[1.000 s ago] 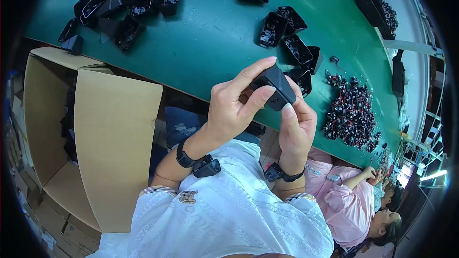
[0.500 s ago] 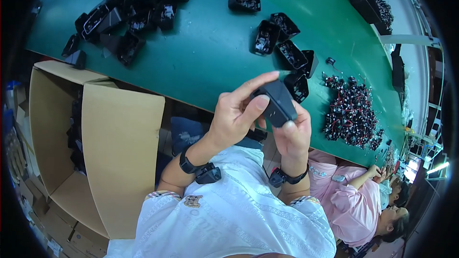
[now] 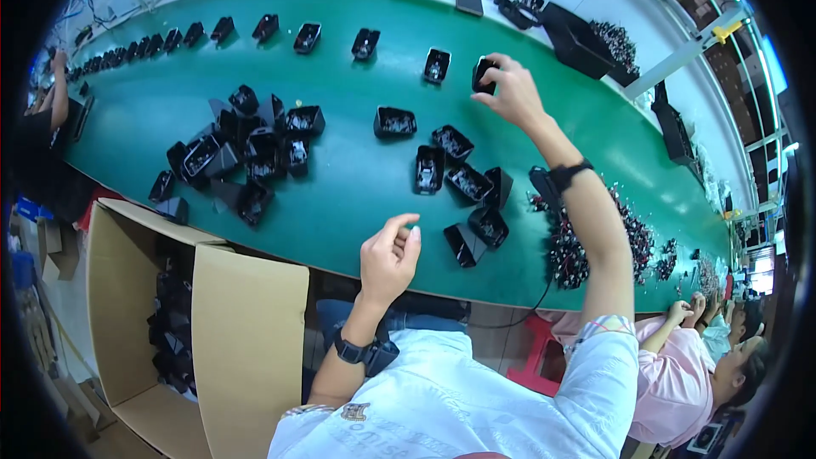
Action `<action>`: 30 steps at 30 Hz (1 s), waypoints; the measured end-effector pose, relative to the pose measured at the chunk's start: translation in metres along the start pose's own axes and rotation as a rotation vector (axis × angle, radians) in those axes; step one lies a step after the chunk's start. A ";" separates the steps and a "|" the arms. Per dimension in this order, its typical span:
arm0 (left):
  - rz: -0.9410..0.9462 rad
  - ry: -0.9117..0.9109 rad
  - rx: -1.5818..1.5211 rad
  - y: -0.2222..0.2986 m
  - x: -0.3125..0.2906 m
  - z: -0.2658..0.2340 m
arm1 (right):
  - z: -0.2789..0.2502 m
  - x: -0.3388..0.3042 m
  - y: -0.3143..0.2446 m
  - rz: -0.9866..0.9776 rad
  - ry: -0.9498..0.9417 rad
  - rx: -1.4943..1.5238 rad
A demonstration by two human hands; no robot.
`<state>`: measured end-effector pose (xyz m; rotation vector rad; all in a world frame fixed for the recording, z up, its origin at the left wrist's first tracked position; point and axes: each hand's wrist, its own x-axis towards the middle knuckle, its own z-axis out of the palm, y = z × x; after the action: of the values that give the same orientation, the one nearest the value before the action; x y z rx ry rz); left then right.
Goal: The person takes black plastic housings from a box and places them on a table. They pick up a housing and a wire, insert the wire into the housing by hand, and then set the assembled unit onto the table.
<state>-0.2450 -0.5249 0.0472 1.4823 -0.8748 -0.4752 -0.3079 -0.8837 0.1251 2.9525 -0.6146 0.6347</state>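
Observation:
My right hand (image 3: 516, 92) reaches far across the green table. Its thumb and fingers grip a black plastic housing (image 3: 484, 75) at the right end of a spaced row; whether it rests on the table I cannot tell. Beside it in the row stands another open black housing (image 3: 437, 66). My left hand (image 3: 389, 259) hovers over the near table edge, loosely curled with thumb and forefinger apart and nothing in it. Closest to that hand is a small group of black housings (image 3: 466, 245), with white patches inside several of them.
A larger heap of housings (image 3: 255, 153) lies left. Small wired parts (image 3: 595, 246) are piled under my right forearm. An open cardboard box (image 3: 251, 331) with black pieces stands at the near left. Co-workers sit to the right (image 3: 671, 374) and far left (image 3: 55, 110). A red stool (image 3: 535, 357) stands below.
Both hands held a black housing close to me before. My right hand has moved far forward with a housing, and my left hand has let go. The view has shifted, showing the far row.

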 end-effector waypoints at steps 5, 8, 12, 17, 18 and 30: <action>-0.040 -0.010 0.014 0.003 -0.004 -0.004 | 0.045 0.002 0.034 0.110 -0.054 0.012; -0.054 -0.006 0.005 0.005 -0.008 -0.006 | 0.038 0.003 0.026 0.090 -0.104 0.023; -0.034 -0.043 0.013 0.004 -0.004 0.000 | 0.015 -0.010 0.030 -0.065 -0.019 -0.107; -0.045 0.091 -0.013 -0.001 0.009 -0.020 | -0.061 -0.042 0.027 0.044 -0.073 0.017; 0.047 0.212 0.186 0.008 0.019 -0.028 | -0.073 -0.057 0.028 0.072 -0.093 0.011; 0.161 0.201 1.009 -0.016 0.098 -0.063 | -0.056 -0.145 0.018 0.256 -0.407 0.093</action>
<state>-0.1327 -0.5589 0.0610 2.2828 -1.1249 0.3056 -0.4579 -0.8391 0.1173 3.1383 -1.0322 0.0656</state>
